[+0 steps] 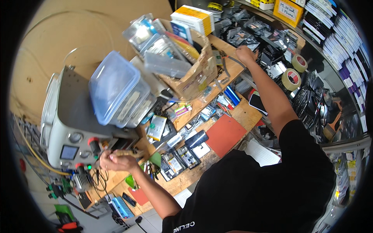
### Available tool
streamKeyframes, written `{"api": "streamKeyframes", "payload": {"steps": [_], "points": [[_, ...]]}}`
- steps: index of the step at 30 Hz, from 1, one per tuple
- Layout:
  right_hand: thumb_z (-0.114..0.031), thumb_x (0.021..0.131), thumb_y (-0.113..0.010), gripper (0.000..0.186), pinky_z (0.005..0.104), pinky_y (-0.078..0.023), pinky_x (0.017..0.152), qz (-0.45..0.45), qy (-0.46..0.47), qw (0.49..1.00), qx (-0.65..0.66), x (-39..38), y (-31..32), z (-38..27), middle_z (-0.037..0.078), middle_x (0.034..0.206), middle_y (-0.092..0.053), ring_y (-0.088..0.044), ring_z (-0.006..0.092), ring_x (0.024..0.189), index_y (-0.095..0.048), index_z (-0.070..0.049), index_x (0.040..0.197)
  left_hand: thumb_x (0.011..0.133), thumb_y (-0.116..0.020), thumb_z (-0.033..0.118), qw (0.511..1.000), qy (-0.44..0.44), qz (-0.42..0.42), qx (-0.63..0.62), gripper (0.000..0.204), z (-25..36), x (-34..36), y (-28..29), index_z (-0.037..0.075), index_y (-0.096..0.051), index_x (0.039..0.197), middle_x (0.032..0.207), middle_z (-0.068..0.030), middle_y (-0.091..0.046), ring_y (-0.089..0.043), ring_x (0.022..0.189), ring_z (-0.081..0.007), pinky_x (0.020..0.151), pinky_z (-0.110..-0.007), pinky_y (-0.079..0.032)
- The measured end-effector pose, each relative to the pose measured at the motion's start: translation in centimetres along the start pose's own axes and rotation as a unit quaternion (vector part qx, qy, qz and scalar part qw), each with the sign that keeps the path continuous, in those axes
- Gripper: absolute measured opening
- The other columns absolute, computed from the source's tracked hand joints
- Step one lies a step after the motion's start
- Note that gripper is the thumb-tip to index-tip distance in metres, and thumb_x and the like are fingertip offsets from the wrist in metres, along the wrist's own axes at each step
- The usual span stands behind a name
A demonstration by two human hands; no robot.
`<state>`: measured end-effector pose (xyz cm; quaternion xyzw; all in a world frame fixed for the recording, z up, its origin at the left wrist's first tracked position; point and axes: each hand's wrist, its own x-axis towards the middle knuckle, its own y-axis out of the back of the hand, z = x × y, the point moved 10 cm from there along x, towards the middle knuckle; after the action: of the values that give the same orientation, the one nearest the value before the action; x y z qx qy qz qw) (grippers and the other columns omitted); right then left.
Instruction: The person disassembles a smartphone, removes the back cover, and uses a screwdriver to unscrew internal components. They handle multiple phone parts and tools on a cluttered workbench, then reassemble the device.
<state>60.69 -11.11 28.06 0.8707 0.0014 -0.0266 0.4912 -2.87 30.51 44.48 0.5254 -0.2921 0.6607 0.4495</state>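
Grey casing of a machine (79, 103) stands at left, its red-capped knob (93, 143) just beside the left hand (115, 161), whose curled fingers hide whether they pinch anything. Rightward, opened phones (172, 165) lie near; farther right, past a cardboard box (198, 81), the right hand (245, 55) is fisted, contents unclear.

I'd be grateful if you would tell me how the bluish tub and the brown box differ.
Material: the tub is see-through plastic, while the box is opaque cardboard.
Top: the tub looks lidded, while the box is open, with plastic packs crowding its mouth.
Place: the tub is nearer the left hand, the box nearer the right hand.
Both are containers, and neither is held.
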Motion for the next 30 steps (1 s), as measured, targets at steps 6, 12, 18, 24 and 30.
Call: {"api": "streamKeyframes", "payload": {"steps": [6, 12, 18, 24, 30], "points": [[-0.05, 0.1, -0.05, 0.053, 0.0608, -0.042, 0.114, -0.05, 0.105, 0.984, -0.137, 2.0, -1.0, -0.7, 0.02, 0.138, -0.072, -0.065, 0.0435, 0.133, -0.077, -0.014, 0.128, 0.105, -0.047, 0.041, 0.999, -0.028, 0.005, 0.038, 0.041, 1.6, 0.5, 0.0, 0.006, -0.063, 0.092, 0.094, -0.014, -0.063, -0.057, 0.097, -0.0347, 0.095, -0.051, -0.039], [-0.04, 0.095, -0.057, 0.046, 0.0615, -0.038, 0.119, 0.062, 0.047, 0.996, -0.04, 2.0, 0.8, 0.3, 0.018, 0.141, -0.071, -0.062, 0.0435, 0.137, -0.079, -0.019, 0.129, 0.1, -0.044, 0.033, 1.0, 0.002, 0.002, -0.009, 0.03, 2.3, 0.6, -0.1, 0.008, -0.059, 0.095, 0.098, -0.011, -0.065, -0.058, 0.099, -0.0324, 0.101, -0.05, -0.036], [-0.039, 0.091, -0.06, 0.041, 0.0587, -0.041, 0.117, 0.069, 0.044, 0.997, 0.007, 0.2, 1.9, -0.7, 0.02, 0.131, -0.075, -0.067, 0.0435, 0.129, -0.081, -0.016, 0.118, 0.097, -0.051, 0.02, 1.0, -0.007, 0.002, -0.018, 0.015, 3.4, 1.3, 0.6, 0.007, -0.059, 0.096, 0.1, -0.0123, -0.064, -0.058, 0.1, -0.0343, 0.105, -0.051, -0.037], [-0.044, 0.094, -0.061, 0.046, 0.059, -0.042, 0.118, 0.077, 0.037, 0.996, -0.035, -0.6, 2.5, -1.0, 0.022, 0.138, -0.072, -0.065, 0.0453, 0.133, -0.079, -0.015, 0.124, 0.091, -0.053, 0.017, 0.998, 0.016, -0.061, -0.03, 0.014, 3.1, 1.5, 1.2, 0.005, -0.06, 0.088, 0.091, -0.0128, -0.062, -0.057, 0.095, -0.0349, 0.105, -0.049, -0.037], [-0.05, 0.095, -0.059, 0.056, 0.056, -0.043, 0.118, 0.07, 0.013, 0.996, -0.046, -1.1, 2.7, -1.2, 0.022, 0.142, -0.07, -0.063, 0.0422, 0.137, -0.076, -0.014, 0.134, 0.092, -0.049, 0.021, 0.994, 0.017, -0.041, -0.104, 0.02, 2.7, 1.3, 4.1, 0.006, -0.058, 0.083, 0.083, -0.0129, -0.06, -0.057, 0.086, -0.0337, 0.105, -0.05, -0.039]]}}
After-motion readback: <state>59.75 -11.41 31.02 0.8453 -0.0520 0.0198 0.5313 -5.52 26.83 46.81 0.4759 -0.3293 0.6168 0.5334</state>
